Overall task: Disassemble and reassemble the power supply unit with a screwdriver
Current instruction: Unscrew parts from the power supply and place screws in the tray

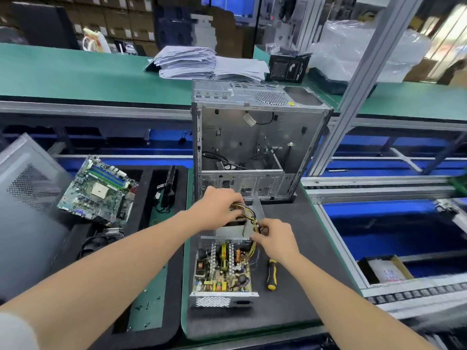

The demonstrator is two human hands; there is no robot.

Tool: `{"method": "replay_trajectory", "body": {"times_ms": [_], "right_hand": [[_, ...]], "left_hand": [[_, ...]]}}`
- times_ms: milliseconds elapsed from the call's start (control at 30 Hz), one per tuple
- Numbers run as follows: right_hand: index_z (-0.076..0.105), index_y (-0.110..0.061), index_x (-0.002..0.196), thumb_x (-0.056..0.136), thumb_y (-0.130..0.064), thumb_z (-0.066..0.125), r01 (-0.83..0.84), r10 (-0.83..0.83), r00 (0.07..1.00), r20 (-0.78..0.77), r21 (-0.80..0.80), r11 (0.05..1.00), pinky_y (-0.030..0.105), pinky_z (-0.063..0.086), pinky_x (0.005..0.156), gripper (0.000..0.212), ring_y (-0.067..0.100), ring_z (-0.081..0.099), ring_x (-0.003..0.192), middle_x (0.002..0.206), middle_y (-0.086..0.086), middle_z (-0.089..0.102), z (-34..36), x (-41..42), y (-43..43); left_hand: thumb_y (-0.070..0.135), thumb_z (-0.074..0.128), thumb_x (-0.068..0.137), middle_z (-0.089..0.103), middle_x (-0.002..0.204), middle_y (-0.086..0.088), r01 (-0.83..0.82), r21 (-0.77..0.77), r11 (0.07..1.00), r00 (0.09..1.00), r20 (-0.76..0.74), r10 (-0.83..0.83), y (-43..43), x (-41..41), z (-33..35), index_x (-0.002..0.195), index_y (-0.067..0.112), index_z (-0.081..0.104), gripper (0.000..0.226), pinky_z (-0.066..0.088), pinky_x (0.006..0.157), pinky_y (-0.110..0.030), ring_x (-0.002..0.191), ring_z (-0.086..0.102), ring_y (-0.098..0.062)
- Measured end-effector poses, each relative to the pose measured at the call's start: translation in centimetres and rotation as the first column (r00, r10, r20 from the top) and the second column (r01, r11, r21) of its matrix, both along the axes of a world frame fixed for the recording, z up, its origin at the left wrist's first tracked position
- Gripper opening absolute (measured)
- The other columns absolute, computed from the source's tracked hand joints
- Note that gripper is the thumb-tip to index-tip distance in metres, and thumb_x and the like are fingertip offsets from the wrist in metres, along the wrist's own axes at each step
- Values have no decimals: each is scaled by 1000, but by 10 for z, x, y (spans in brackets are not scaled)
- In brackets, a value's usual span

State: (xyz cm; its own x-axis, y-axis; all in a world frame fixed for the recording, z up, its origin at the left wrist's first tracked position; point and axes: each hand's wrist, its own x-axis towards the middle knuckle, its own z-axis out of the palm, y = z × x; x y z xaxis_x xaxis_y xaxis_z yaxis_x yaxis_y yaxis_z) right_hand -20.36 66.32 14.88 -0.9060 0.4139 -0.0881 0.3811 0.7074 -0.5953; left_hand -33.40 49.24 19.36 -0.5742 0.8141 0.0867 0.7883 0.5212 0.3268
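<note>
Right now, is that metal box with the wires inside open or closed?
Open. The power supply unit has no cover on top, so its circuit board and coils show.

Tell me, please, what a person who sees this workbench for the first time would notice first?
Probably the opened power supply unit at the centre of the dark mat, its circuit board bare. Just beyond it, the left hand and the right hand work on its metal cover and a bundle of yellow and black wires. The screwdriver lies unused to the right, and an empty computer case stands behind.
</note>
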Motion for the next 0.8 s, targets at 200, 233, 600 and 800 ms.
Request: {"method": "replay_trajectory", "body": {"times_ms": [200,233,600,800], "right_hand": [[78,-10,96,95,-22,74,55,-64,993,97,90,994,38,58,79,13,29,70,88,88,12,74,3,-24,-8],[78,-10,98,96,-23,73,53,-65,992,106,118,992,39,59,79,14,31,69,89,89,13,73,4,-28,-10],[75,-15,118,91,2,59,-245,209,953,219,154,957,25,52,86,36,20,64,100,119,7,73,24,-105,3],[41,-9,144,84,-34,85,-404,256,853,455,264,876,45,51,103,78,35,54,129,144,14,44,-7,-144,4]], "left_hand": [[41,51,106,59,127,0,-10,-56,998,994,110,16,-18,-15,-25,148,29,50,44,51,93,-37,114,60,-20],[38,51,106,56,133,0,0,-63,998,990,137,8,-21,-16,-29,153,29,43,48,51,96,-37,118,58,-20],[36,54,99,35,107,17,-60,-71,996,981,182,72,-43,-31,-54,140,43,55,42,57,74,-41,81,59,-10],[43,61,97,44,110,12,-151,-44,988,951,266,157,-36,-29,-55,119,40,63,22,52,92,-42,98,59,-14]]}}
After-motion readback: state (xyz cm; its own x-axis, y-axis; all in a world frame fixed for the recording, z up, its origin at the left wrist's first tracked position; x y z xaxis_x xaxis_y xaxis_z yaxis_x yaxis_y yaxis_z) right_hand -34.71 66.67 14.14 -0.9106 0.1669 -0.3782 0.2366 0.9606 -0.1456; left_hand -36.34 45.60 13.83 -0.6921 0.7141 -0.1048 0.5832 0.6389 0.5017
